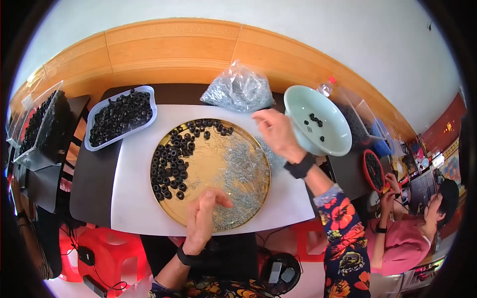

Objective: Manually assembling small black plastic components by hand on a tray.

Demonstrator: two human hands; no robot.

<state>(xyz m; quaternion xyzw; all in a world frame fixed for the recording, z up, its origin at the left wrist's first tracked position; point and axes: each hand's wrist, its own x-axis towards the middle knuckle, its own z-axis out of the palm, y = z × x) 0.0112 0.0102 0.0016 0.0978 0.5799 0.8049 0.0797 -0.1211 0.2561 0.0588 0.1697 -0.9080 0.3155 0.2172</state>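
Observation:
A round golden tray [201, 171] lies on a white board, with black ring-shaped parts [171, 161] along its left and far side. Small silvery metal pieces [243, 174] are spread over its right half. Above the tray's near edge is my left hand [202, 218], its fingers bent toward the thumb; whatever they pinch is too small to make out. My right hand [279, 133] hangs beside the left rim of a pale green bowl [304, 99], fingers drawn together and pointing left. Its fingertips are partly hidden. Several black parts lie in that bowl.
A clear bag of silvery pieces [238, 92] stands behind the tray. At the left are a pale tub of black parts [121, 116] and a clear bin [42, 126]. Right of the bowl stands a bottle [326, 87]; farther right, a person in pink [402, 243] works at a red basin [372, 170].

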